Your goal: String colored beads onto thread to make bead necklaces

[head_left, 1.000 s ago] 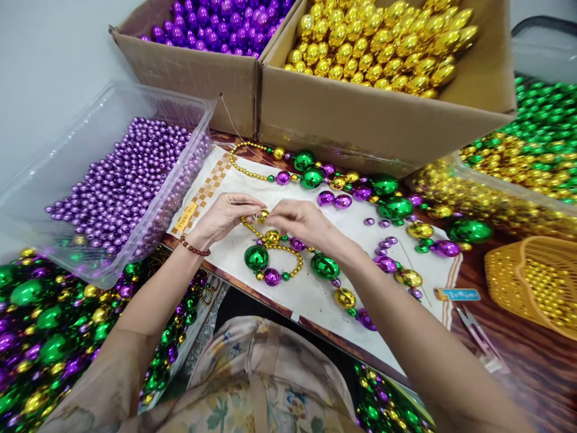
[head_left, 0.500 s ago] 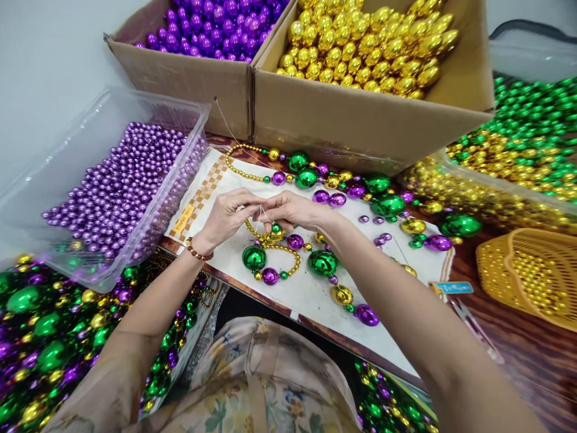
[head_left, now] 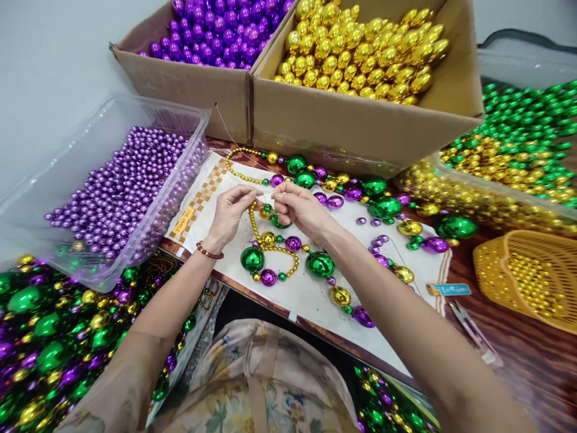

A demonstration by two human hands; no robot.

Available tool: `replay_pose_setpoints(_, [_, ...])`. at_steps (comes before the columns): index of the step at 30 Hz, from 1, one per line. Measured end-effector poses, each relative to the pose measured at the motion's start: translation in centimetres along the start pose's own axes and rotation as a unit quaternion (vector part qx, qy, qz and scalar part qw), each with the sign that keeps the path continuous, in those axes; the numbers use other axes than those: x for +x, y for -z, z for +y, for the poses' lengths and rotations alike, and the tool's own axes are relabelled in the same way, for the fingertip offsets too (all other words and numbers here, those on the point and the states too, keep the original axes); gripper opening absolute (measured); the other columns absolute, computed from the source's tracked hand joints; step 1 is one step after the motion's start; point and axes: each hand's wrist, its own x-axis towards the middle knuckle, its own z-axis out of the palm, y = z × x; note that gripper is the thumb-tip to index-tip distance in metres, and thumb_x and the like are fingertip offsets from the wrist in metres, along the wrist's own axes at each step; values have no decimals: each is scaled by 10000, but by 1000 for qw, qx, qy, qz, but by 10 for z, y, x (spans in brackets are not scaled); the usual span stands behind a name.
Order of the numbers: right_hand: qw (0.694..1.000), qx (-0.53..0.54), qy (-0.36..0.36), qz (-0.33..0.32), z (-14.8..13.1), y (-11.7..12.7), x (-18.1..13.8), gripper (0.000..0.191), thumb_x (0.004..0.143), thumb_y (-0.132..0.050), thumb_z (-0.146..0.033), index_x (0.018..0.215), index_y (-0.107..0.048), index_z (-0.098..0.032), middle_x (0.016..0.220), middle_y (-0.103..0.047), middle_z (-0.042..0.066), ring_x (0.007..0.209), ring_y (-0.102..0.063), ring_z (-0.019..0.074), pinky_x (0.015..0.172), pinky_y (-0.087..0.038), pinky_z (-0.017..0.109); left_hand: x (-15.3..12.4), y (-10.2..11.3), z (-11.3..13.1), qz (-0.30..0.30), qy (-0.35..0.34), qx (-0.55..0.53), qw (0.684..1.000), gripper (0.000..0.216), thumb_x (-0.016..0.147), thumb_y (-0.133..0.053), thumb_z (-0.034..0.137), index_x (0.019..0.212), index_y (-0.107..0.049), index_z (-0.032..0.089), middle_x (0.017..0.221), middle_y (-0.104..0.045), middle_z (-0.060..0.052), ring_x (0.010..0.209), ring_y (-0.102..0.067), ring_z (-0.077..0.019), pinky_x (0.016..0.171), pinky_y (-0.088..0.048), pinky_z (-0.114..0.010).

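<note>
My left hand pinches a thin pale string at the end of a bead strand, above the white cloth. Close beside it, my right hand pinches the same string, with a short stretch showing between the fingertips. From the fingers hangs a bead necklace with gold, green and purple beads; its lower part lies on the cloth, including a big green bead and a loop of small gold beads. Behind the hands lies another bead strand. A few loose purple beads rest near my right forearm.
Cardboard boxes of purple beads and gold beads stand at the back. A clear tub of small purple beads is left. At right are an orange basket, snips and a blue-handled cutter. Finished-looking strands pile lower left.
My hands have drawn slightly apart, and the string between them is pulled straighter. The beads under my fingers are more exposed now. The whole view has shifted slightly.
</note>
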Motion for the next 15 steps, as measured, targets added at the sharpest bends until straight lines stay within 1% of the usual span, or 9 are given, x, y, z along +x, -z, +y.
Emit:
replay_pose_setpoints(2, [1000,-15,-9,-10,2,8,-5,204,893,-595,-343,826,-443,-226,564,-287,-116,436,-249,60,444,-211,205,1,0,-1,13,14,-45,999,152,849,-740,342,828,-705,196,875,-728,-19,802,-676,-120,842,-532,-290])
replay_pose_setpoints(3, [999,-43,-8,-15,4,12,-9,193,897,-582,-333,820,-442,-225,567,-263,-116,447,-219,65,451,-189,211,2,0,-1,22,19,-62,998,167,861,-729,342,811,-677,191,883,-735,-19,843,-687,-125,879,-526,-298])
replay_pose_setpoints(4, [996,-83,-3,-21,5,16,-14,178,903,-564,-325,817,-447,-222,571,-268,-109,461,-216,71,461,-184,217,2,0,-1,30,25,-76,996,182,871,-720,336,795,-647,188,887,-738,-17,877,-695,-128,904,-520,-303])
replay_pose_setpoints(6, [980,-193,19,-37,6,23,-24,144,920,-526,-306,822,-482,-210,591,-347,-81,498,-278,88,491,-230,230,3,-1,0,38,41,-104,993,205,888,-701,319,776,-592,187,873,-737,-6,907,-705,-130,925,-516,-308])
replay_pose_setpoints(9, [929,-362,41,-69,2,27,-36,100,924,-518,-265,872,-572,-199,653,-487,-34,582,-410,119,573,-315,258,3,-7,2,28,78,-140,987,192,908,-674,302,794,-560,198,818,-719,15,886,-714,-130,943,-521,-325])
replay_pose_setpoints(11, [898,-430,36,-90,-7,27,-43,103,919,-526,-242,878,-611,-202,678,-551,-19,606,-461,127,605,-335,268,4,-13,5,22,94,-158,983,171,913,-668,291,808,-565,204,738,-678,38,822,-708,-118,954,-525,-331])
replay_pose_setpoints(12, [892,-441,36,-92,-13,28,-45,123,926,-524,-243,858,-618,-201,668,-562,-18,598,-473,126,608,-340,269,4,-15,7,21,97,-170,981,158,915,-667,278,811,-575,203,687,-643,52,767,-694,-103,959,-527,-330])
replay_pose_setpoints(13, [894,-437,41,-91,-19,29,-49,160,938,-520,-256,824,-616,-198,648,-563,-19,586,-480,125,608,-348,271,5,-17,9,20,100,-184,978,143,916,-666,262,813,-588,201,640,-603,66,704,-669,-86,961,-529,-328])
replay_pose_setpoints(15, [911,-398,71,-85,-34,30,-55,244,960,-529,-318,768,-613,-193,643,-574,-11,601,-513,130,628,-385,277,5,-21,16,17,110,-211,971,112,918,-659,228,819,-620,196,572,-523,87,592,-593,-55,957,-536,-323])
